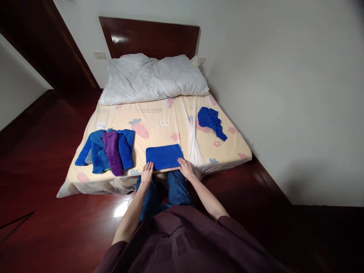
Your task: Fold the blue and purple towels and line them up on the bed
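A blue towel, folded into a flat rectangle, lies at the near edge of the bed, in front of my legs. My left hand rests on its near left corner, fingers stretched out and close together. On the near right corner lies my right hand, its fingers extended over the cloth. Left of the towel is a group of folded cloths in blue and teal, with a purple cloth on top. A crumpled blue cloth sits farther off to the right.
The bed has a pale yellow patterned sheet, gathered into a whitish crease right of the towel. A bunched white quilt lies across the far end, before a dark wooden headboard. A wall runs along the right side.
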Demonstrator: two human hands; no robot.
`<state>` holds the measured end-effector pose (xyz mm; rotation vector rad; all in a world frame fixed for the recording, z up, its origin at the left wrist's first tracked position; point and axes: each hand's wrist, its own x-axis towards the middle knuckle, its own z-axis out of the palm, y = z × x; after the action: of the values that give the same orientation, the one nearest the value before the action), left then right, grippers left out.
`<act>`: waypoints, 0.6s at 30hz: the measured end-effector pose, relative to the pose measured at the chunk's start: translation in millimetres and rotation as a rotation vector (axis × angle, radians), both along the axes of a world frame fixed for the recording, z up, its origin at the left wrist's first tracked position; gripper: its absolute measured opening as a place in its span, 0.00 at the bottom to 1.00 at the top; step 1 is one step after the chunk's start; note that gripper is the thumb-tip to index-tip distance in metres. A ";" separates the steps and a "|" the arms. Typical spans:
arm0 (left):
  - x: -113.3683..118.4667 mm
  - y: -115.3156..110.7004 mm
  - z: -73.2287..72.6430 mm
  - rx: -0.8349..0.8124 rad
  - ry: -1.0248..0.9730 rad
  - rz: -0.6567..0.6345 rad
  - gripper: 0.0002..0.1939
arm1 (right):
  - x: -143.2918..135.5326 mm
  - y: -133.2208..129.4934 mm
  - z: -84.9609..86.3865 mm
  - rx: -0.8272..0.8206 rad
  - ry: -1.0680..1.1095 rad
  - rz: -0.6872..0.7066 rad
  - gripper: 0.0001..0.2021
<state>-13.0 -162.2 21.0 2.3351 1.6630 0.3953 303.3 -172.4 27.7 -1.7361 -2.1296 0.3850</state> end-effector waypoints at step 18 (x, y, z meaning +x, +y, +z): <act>-13.0 -19.9 -7.4 0.003 -0.099 -0.010 0.33 | 10.3 -17.3 -15.5 0.039 0.141 -0.062 0.30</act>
<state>-25.9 -182.1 13.6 2.2855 1.6048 0.5033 313.7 -189.7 12.3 -1.6972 -1.9674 0.4324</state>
